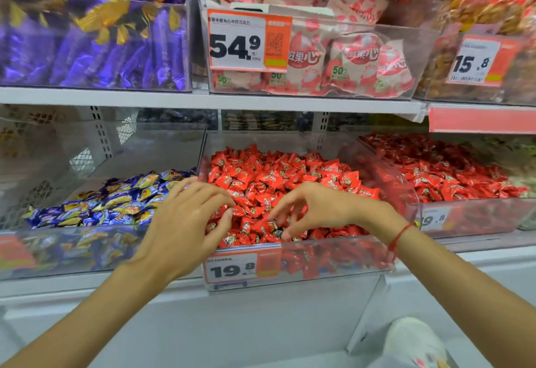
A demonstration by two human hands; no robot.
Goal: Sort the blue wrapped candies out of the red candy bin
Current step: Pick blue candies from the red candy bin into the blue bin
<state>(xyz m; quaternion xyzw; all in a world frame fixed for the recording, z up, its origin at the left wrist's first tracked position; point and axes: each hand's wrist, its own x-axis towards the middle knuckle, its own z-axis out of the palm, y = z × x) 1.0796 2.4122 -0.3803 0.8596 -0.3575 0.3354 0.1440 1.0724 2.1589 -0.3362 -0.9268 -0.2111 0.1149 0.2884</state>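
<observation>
A clear bin [342,257] on the lower shelf is heaped with red wrapped candies [278,173]. Left of it stands a clear bin [72,251] of blue and yellow wrapped candies [116,202]. My left hand [185,217] hovers over the red bin's front left, fingers spread and relaxed, holding nothing. My right hand [313,208] reaches down into the red pile near the front edge, fingertips curled among the wrappers. A dark blue wrapper [276,232] shows between those fingertips; whether they pinch it is unclear.
A price tag reading 19.8 [232,270] hangs on the red bin's front. Another bin of red candies [452,170] sits to the right. The upper shelf holds purple wrapped sweets [92,34], pink packets [333,57] and snack bags [493,5]. A knee [414,344] shows at bottom right.
</observation>
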